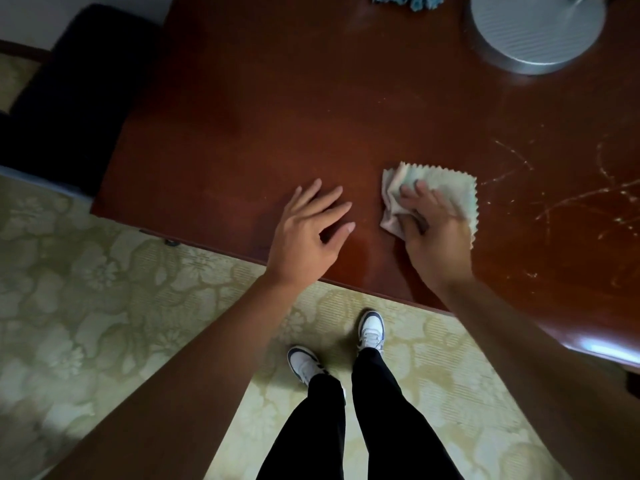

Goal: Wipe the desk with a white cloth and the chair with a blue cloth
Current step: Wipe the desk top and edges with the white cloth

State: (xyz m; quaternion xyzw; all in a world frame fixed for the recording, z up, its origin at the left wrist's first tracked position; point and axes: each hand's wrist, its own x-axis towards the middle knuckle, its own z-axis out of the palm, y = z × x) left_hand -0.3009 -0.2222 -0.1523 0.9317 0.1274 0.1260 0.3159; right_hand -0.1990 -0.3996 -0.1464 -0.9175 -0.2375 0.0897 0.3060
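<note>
Step 1, wiping the worktop (277, 116): right hand (433, 230) grips the white cloth (446, 188); left hand (308, 230) rests spread. Next, rub toward the scratches.

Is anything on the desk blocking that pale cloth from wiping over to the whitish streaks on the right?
Nothing visible does. The pale zigzag-edged cloth under the right hand has bare brown wooden desk between it and the whitish streaks. The round grey base stands farther back.

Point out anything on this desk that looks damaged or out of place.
Pale scratch-like streaks mark the desk to the right of the white cloth that the right hand presses down; whether they are scratches or residue is unclear. The blue cloth lies crumpled at the far edge.
</note>
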